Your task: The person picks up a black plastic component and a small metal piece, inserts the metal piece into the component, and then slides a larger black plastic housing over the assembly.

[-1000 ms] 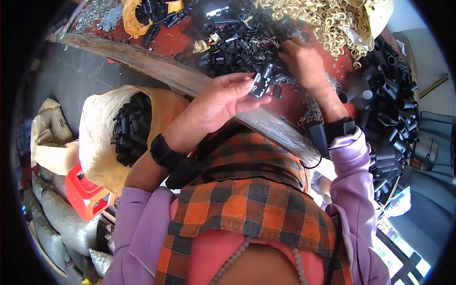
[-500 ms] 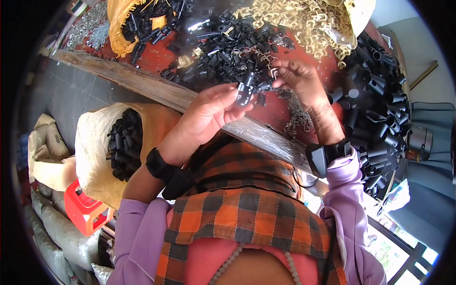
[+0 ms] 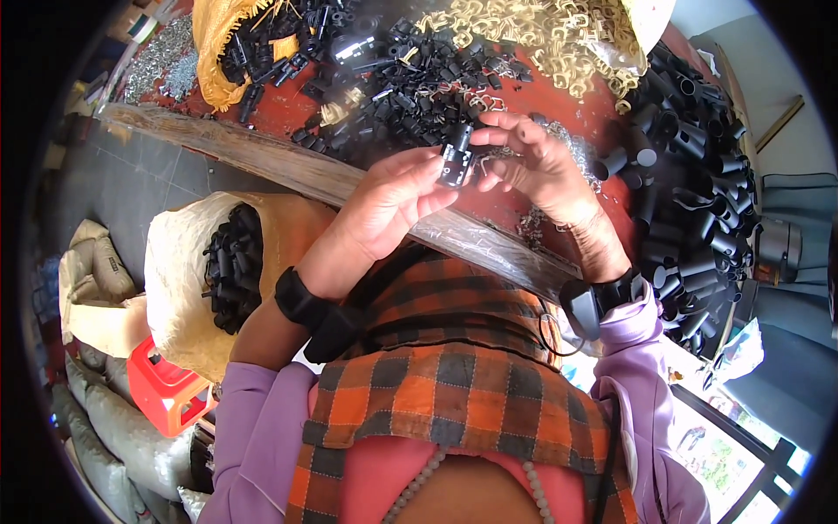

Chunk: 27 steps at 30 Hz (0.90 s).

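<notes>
Both hands met over the front edge of the red table (image 3: 288, 105): the left hand (image 3: 393, 205) pinched a small black plastic part (image 3: 455, 162) between thumb and fingertips, upright and slightly tilted, and the right hand (image 3: 537, 166) had its fingers curled in just beside that part, touching or nearly touching its top, maybe holding a small metal clip, too small to tell. So one piece was in hand, held above the table's wooden edge plank (image 3: 262, 162), not resting on anything. Judged progress: early to middle, since a big loose heap of small black parts (image 3: 419, 83) lay on the table unprocessed, while the white sack (image 3: 175, 288) at the person's left, below the table, held a dark load of black pieces (image 3: 231, 266) about filling its mouth, likely finished ones, though that was a guess. Counts: two hands, one part held, one sack by the knee, one yellow sack (image 3: 227, 35) at the table's far left with more black parts spilling out, one heap of brass-coloured metal clips (image 3: 541, 39) at the far side, one pile of larger black tubes (image 3: 698, 175) on the right, one red plastic stool (image 3: 166, 393) on the floor. Loose parts ran far too many to count, dozens at least per heap. Each wrist wore a black band.
</notes>
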### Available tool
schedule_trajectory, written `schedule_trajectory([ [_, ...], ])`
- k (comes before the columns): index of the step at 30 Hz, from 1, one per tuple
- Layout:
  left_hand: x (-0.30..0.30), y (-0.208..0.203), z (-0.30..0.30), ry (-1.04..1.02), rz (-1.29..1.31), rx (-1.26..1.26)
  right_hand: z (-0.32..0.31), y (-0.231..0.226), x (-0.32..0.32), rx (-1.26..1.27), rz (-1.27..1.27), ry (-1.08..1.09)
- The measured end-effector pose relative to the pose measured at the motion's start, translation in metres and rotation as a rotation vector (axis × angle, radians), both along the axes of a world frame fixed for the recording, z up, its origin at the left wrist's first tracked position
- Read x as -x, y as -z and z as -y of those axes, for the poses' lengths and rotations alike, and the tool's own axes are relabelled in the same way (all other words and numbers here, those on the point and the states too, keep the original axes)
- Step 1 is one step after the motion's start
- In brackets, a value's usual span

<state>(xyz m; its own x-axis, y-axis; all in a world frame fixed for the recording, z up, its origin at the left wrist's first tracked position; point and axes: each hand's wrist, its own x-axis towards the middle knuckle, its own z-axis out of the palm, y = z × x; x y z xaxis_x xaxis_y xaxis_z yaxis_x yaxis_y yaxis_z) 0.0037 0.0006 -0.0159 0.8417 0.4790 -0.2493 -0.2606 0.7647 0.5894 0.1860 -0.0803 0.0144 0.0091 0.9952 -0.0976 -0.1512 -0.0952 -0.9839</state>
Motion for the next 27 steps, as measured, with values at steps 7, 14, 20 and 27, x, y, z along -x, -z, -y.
schedule_trajectory([
  [7,-0.003,0.002,-0.004,0.085,0.145,-0.026,0.001,-0.001,0.005,-0.115,0.021,-0.145],
  [14,-0.004,0.000,-0.004,0.074,0.165,-0.047,0.002,-0.006,0.012,-0.113,-0.039,0.002],
  [20,-0.008,-0.004,0.002,-0.076,0.148,0.015,0.015,0.009,0.020,-0.238,0.533,0.246],
  [27,-0.008,-0.001,0.006,-0.066,0.195,-0.003,0.012,0.001,0.032,-0.361,0.757,0.342],
])
